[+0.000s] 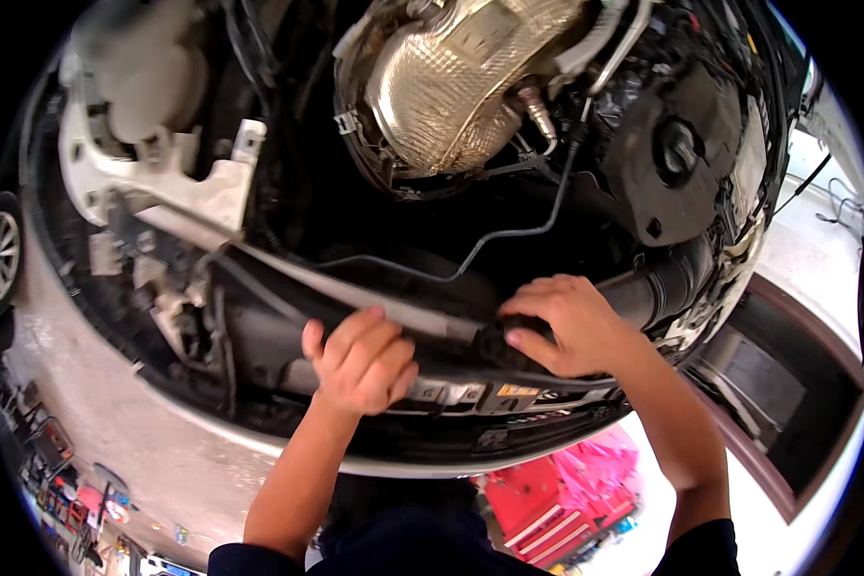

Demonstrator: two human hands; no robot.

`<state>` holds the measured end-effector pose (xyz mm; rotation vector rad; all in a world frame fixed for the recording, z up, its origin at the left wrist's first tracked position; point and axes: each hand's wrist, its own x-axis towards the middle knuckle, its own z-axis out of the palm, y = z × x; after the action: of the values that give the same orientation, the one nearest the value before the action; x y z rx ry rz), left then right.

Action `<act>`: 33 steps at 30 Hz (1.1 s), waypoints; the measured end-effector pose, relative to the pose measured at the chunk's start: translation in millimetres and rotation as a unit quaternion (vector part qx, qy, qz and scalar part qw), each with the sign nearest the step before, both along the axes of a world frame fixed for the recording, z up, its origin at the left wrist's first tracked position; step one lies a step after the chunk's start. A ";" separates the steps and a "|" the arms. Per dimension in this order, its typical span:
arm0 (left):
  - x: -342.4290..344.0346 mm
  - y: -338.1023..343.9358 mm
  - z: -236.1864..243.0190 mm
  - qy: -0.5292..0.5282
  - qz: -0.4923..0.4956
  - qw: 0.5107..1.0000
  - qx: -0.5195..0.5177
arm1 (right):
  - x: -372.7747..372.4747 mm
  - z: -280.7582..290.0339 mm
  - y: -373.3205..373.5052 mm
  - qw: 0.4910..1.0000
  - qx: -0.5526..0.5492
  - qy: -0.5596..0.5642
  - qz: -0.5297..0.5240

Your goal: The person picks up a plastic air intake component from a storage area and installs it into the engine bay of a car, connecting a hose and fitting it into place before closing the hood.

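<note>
Both my hands are over the front of a car's engine bay. My left hand [363, 363] is closed, its fingers curled in front of the long grey crossbar [403, 312]; whatever they may hold is hidden. To its right, my right hand [574, 328] bends its thumb and fingers round a dark plastic piece [494, 346] at the crossbar's right end. The fingertips partly cover that piece, so its full shape does not show. Just beyond this hand, a ribbed black air hose [658, 288] runs to the right.
A gold-coloured heat shield [451, 86] stands at the back of the bay. A thin bent metal pipe [509, 233] crosses the dark gap. A white bracket [206, 182] is at left, a black cover [677, 154] at right. Below the bumper stands a red tool chest [538, 509].
</note>
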<state>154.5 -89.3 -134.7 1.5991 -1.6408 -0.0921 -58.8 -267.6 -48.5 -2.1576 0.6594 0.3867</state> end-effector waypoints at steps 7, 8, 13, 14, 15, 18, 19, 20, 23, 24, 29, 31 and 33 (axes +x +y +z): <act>6.2 -2.0 4.3 -0.008 -0.034 0.999 -0.016 | 0.4 -9.6 0.2 0.993 -0.112 0.016 0.031; 5.9 -3.3 5.3 -0.012 -0.031 0.999 -0.021 | 0.5 -12.0 0.6 0.994 -0.102 0.021 0.032; 9.2 2.8 8.6 -0.084 -0.038 0.996 0.000 | -0.6 -16.4 -2.6 0.995 -0.078 -0.053 0.019; 8.0 4.6 8.4 -0.087 -0.041 0.995 -0.002 | 0.7 -14.9 -3.7 0.996 -0.066 -0.055 0.016; 7.7 6.0 8.2 -0.088 -0.042 0.995 -0.002 | 2.2 -15.2 -3.8 0.996 -0.067 -0.059 0.013; 10.6 8.1 9.3 -0.100 -0.058 0.993 0.005 | 6.1 -14.6 -5.1 0.998 -0.046 -0.051 0.008; 12.0 7.7 9.2 -0.111 -0.060 0.992 0.008 | 7.2 -15.8 -5.7 0.998 -0.042 -0.050 0.008; 12.6 6.4 8.7 -0.119 -0.063 0.991 0.009 | 7.1 -16.1 -6.9 0.998 -0.032 -0.053 0.004; 21.2 18.9 19.9 -0.130 -0.103 0.984 0.061 | 3.8 -14.2 -9.7 0.999 -0.008 -0.043 -0.005; 25.2 23.6 23.8 -0.129 -0.118 0.981 0.083 | 1.9 -13.5 -10.1 0.999 0.003 -0.034 -0.008; -0.4 5.3 0.5 -0.112 0.024 0.987 -0.111 | 12.3 -14.7 -17.6 0.999 0.053 0.000 0.012; -2.1 6.8 -0.3 -0.123 0.024 0.987 -0.102 | 15.1 -12.1 -19.9 0.997 0.063 0.029 0.021; 6.6 -10.5 4.1 -0.121 -0.001 0.990 -0.074 | 19.1 -11.9 -20.3 0.996 0.065 0.051 0.039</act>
<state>161.1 -99.8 -130.6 1.5427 -1.7884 0.2266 -39.7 -287.9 -60.3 -2.0541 0.5907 0.5699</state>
